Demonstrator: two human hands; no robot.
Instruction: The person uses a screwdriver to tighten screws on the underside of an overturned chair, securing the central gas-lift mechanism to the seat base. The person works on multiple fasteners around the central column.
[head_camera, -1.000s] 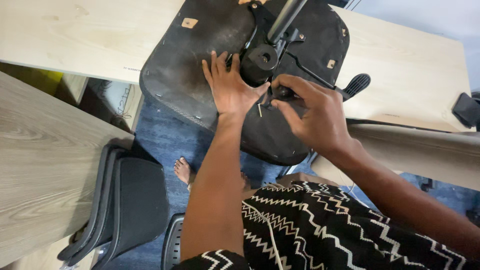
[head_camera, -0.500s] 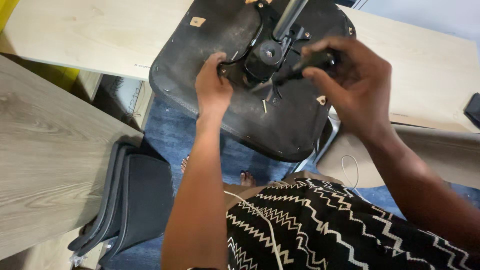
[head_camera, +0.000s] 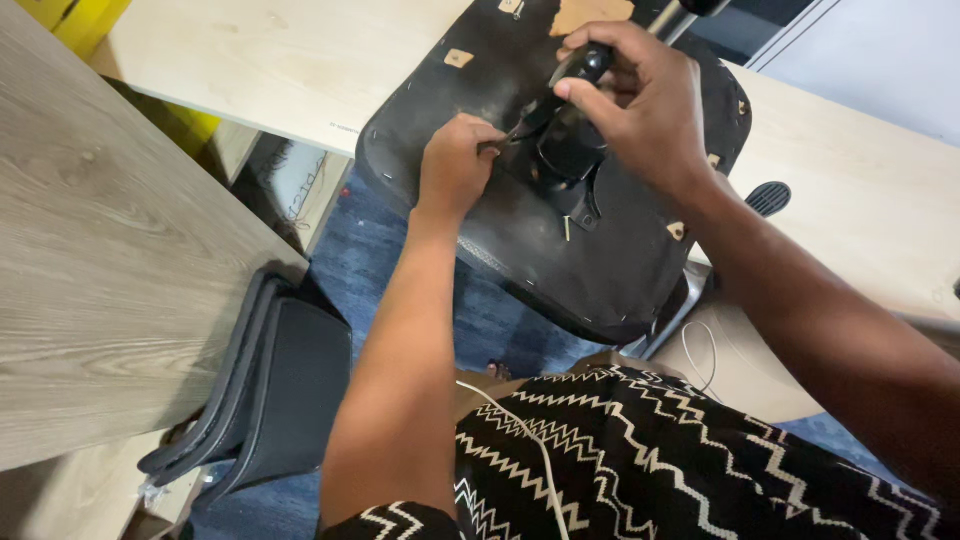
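An upturned black office chair seat (head_camera: 600, 270) lies across the pale desk edge, underside up, with its black metal mechanism (head_camera: 565, 150) in the middle. My right hand (head_camera: 640, 105) is shut on a black-handled screwdriver (head_camera: 582, 68) whose tip points down at the mechanism. My left hand (head_camera: 455, 160) is closed on the left side of the mechanism, fingers pinched near the tool's tip. What the fingers pinch is hidden.
A pale desk top (head_camera: 270, 60) runs behind the seat. A grey wood-grain table (head_camera: 90, 280) fills the left. A black chair part (head_camera: 270, 400) leans below it on blue carpet (head_camera: 500, 320). A black knob (head_camera: 768, 197) lies on the right desk.
My right hand lifted from the seat's right side up over the mechanism with the screwdriver. My left hand went from flat on the seat to closed at the mechanism. The view moved closer.
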